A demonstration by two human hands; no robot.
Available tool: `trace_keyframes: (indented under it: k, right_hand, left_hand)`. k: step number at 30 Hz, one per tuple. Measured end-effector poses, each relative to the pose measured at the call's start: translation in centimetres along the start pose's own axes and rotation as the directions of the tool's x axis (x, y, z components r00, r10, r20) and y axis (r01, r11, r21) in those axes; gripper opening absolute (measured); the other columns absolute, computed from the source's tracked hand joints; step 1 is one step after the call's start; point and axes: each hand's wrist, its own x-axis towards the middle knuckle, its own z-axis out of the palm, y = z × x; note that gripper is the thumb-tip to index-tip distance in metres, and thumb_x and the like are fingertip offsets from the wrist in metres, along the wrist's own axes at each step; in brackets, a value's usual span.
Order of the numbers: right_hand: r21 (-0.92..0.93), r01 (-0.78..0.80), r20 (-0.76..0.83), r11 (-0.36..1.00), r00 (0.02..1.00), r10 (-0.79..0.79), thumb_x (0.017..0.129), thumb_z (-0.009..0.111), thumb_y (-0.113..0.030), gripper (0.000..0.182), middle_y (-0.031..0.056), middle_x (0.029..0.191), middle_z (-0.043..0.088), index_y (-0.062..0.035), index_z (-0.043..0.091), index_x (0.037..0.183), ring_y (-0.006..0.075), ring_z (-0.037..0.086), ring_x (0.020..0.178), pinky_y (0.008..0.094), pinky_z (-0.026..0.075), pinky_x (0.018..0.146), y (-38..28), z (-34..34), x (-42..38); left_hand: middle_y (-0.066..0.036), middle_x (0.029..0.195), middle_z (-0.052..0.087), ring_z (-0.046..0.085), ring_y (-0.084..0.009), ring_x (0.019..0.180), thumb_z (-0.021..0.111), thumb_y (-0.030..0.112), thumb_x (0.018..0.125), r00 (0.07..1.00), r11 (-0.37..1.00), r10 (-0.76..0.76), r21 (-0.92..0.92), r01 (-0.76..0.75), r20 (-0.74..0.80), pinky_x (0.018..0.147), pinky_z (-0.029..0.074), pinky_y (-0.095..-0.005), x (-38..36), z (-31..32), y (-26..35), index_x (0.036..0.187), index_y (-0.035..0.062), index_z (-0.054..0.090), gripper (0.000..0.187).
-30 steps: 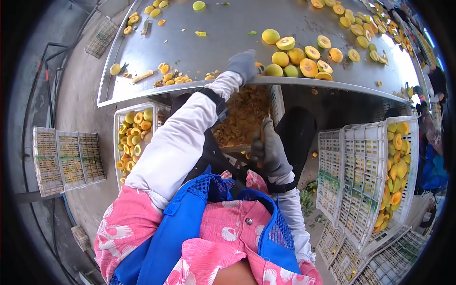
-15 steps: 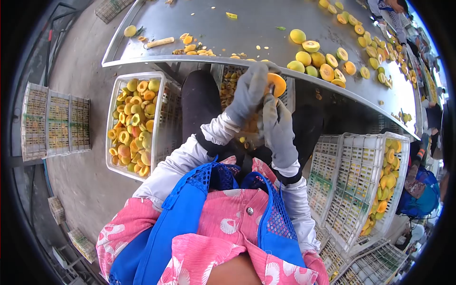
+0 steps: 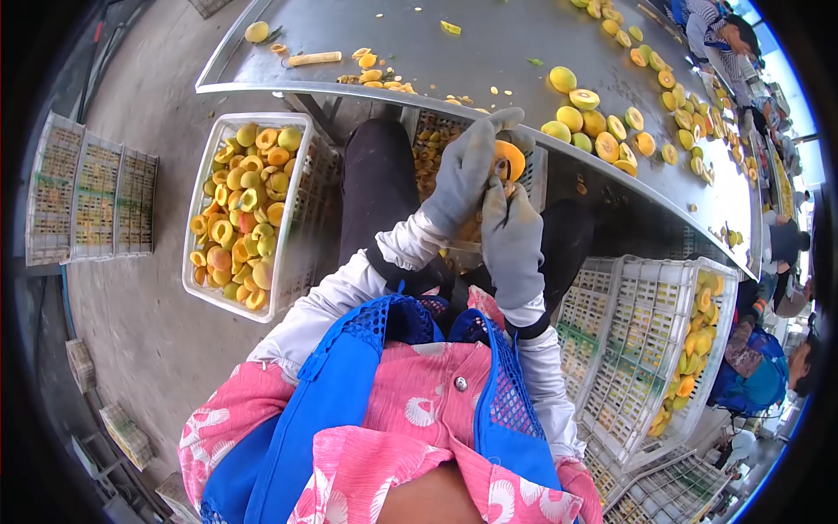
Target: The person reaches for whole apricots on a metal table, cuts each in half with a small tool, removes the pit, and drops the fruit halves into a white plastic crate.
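Over the crate between my knees, my left hand [image 3: 464, 170] in a grey glove holds a yellow peach half [image 3: 517, 161], cut face toward my right hand. My right hand [image 3: 513, 237], also gloved, is closed just below the fruit. It grips a small metal pitting tool, mostly hidden by the fingers, with its tip at the brown centre of the peach half. Under my hands a crate [image 3: 539, 179] holds small brown and orange pieces. Close to my hands, whole and halved peaches [image 3: 587, 120] lie on the metal table [image 3: 419, 52].
Left of my leg stands a white crate [image 3: 194, 253] full of pitted peach halves. Stacked crates [image 3: 642, 349] with peaches stand at right, more crates [image 3: 92, 192] at far left. A wooden-handled tool [image 3: 314, 58] and scraps lie on the table. Other people [image 3: 720, 35] are at far right.
The view has shifted slightly. My left hand still holds the peach half; the tool has moved in its centre, where a dark hollow or stone now shows more.
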Motion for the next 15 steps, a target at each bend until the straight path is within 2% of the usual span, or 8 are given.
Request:
trace_keyframes:
  k: [2, 4, 8, 10, 11, 14, 15]
  right_hand:
    - [0.004, 0.01, 0.002, 1.0, 1.0, -0.01, 0.097, 0.054, -0.026, 0.028, 0.0223, 0.069, 0.062, 0.0012, 0.057, 0.092, 0.0424, 0.063, 0.07, 0.0443, 0.047, 0.055, -0.5, 0.4, -0.2]
    - [0.043, 0.119, -0.096, 0.992, 0.989, -0.114, 0.097, 0.054, -0.025, 0.026, 0.0226, 0.069, 0.062, 0.0009, 0.056, 0.092, 0.0434, 0.063, 0.069, 0.0452, 0.047, 0.055, -0.7, 0.9, -0.4]
    - [0.086, 0.167, -0.127, 0.982, 0.98, -0.155, 0.097, 0.054, -0.022, 0.024, 0.0231, 0.071, 0.062, 0.0012, 0.055, 0.092, 0.0438, 0.063, 0.07, 0.0449, 0.047, 0.056, -1.4, 1.3, -0.6]
    - [0.09, 0.152, -0.086, 0.984, 0.986, -0.145, 0.097, 0.054, -0.02, 0.022, 0.0239, 0.073, 0.062, 0.0016, 0.055, 0.092, 0.0438, 0.063, 0.073, 0.0445, 0.048, 0.058, -1.5, 1.2, -0.5]
    - [0.094, 0.154, -0.085, 0.984, 0.986, -0.146, 0.097, 0.054, -0.02, 0.022, 0.0239, 0.073, 0.062, 0.0016, 0.055, 0.092, 0.0438, 0.063, 0.073, 0.0445, 0.048, 0.058, -1.5, 1.2, -0.6]
    - [0.148, 0.185, -0.057, 0.971, 0.982, -0.179, 0.097, 0.053, -0.019, 0.022, 0.0239, 0.073, 0.062, 0.0016, 0.056, 0.093, 0.0448, 0.062, 0.075, 0.0443, 0.048, 0.059, -1.5, 1.1, -0.4]
    - [0.163, 0.21, -0.038, 0.964, 0.978, -0.206, 0.098, 0.052, -0.021, 0.024, 0.0238, 0.074, 0.062, 0.002, 0.056, 0.093, 0.0441, 0.063, 0.073, 0.0445, 0.048, 0.059, -1.2, 1.2, -0.4]
  left_hand:
    - [-0.013, 0.105, 0.067, 0.061, -0.0164, 0.098, 0.023, 0.038, 0.105, 1.0, 1.0, 0.01, 0.007, -0.01, -0.016, 0.091, 0.048, -0.0292, -0.3, 0.1, 0.6, 0.131, 0.0003, 0.052, 0.054]
    - [-0.007, 0.097, 0.067, 0.059, -0.0106, 0.089, 0.037, 0.04, 0.104, 0.996, 0.996, 0.046, -0.078, -0.051, -0.073, 0.081, 0.049, -0.0243, -0.5, 0.1, 1.0, 0.124, -0.0022, 0.057, 0.051]
    - [-0.007, 0.094, 0.067, 0.059, -0.0102, 0.087, 0.039, 0.039, 0.104, 0.981, 0.987, 0.153, -0.039, -0.158, -0.12, 0.079, 0.049, -0.0237, -0.9, 0.4, 1.9, 0.118, -0.0021, 0.061, 0.049]
    - [-0.007, 0.091, 0.067, 0.06, -0.0108, 0.085, 0.04, 0.036, 0.104, 0.971, 0.977, 0.205, -0.035, -0.211, -0.124, 0.078, 0.049, -0.0246, -1.0, 0.3, 1.9, 0.109, -0.0024, 0.065, 0.046]
    - [-0.007, 0.091, 0.067, 0.06, -0.0108, 0.085, 0.04, 0.036, 0.104, 0.97, 0.977, 0.207, -0.031, -0.212, -0.125, 0.078, 0.049, -0.0246, -1.0, 0.3, 2.1, 0.109, -0.0024, 0.065, 0.046]
    - [-0.007, 0.089, 0.067, 0.06, -0.0118, 0.084, 0.04, 0.034, 0.104, 0.959, 0.963, 0.27, 0.041, -0.267, -0.092, 0.079, 0.049, -0.0252, -0.9, -0.2, 2.6, 0.101, -0.003, 0.066, 0.045]
    - [-0.009, 0.09, 0.067, 0.061, -0.0135, 0.083, 0.042, 0.028, 0.101, 0.981, 0.978, 0.193, 0.076, -0.193, -0.001, 0.079, 0.05, -0.0259, -0.7, -0.7, 2.7, 0.11, -0.0025, 0.062, 0.038]
